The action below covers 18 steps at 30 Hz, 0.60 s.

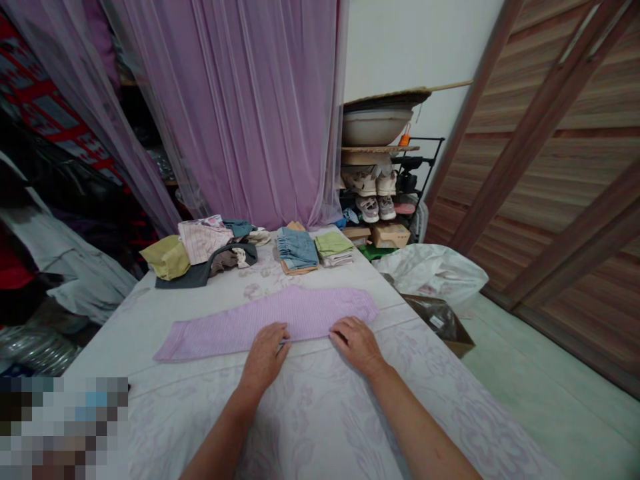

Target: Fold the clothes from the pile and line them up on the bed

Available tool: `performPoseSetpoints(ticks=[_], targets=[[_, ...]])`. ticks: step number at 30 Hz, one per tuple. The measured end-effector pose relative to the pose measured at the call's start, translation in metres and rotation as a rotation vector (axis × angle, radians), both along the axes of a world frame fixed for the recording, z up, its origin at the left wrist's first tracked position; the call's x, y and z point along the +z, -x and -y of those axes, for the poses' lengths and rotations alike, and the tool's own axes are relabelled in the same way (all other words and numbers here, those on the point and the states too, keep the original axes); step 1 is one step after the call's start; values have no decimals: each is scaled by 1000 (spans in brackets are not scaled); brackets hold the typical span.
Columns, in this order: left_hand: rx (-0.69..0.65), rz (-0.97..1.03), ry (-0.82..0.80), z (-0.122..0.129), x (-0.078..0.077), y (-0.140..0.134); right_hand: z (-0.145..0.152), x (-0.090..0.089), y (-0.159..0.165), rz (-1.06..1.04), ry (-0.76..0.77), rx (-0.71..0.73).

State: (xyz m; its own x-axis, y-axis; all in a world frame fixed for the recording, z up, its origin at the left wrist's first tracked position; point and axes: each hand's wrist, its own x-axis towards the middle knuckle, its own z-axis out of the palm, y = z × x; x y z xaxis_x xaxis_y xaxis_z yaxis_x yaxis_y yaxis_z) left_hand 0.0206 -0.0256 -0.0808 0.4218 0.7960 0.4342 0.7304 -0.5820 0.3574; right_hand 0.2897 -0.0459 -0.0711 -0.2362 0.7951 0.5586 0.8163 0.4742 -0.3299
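A pair of lilac striped trousers [225,328] lies flat on the bed, folded lengthwise, with its gathered waist end at the right and the narrow leg end at the left. My left hand [266,355] is on the near edge around the middle, fingers curled and pressed together at the cloth. Closer to the waist, my right hand [357,343] has its fingers and thumb closed on the same near edge. Just how much fabric each hand pinches is partly hidden by the fingers.
Folded denim [297,248] and green clothes [334,245] form small stacks at the bed's far edge. A looser pile with a yellow garment [167,259] sits to their left. Right of the bed are a shoe rack [425,160], a white plastic bag [430,270] and an open cardboard box [459,343].
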Motion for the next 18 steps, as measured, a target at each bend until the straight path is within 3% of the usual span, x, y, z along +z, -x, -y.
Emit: performPoseSetpoints(ticks=[18], targets=[[3, 1, -7, -1, 0, 0, -1, 1, -1, 17, 106, -7]])
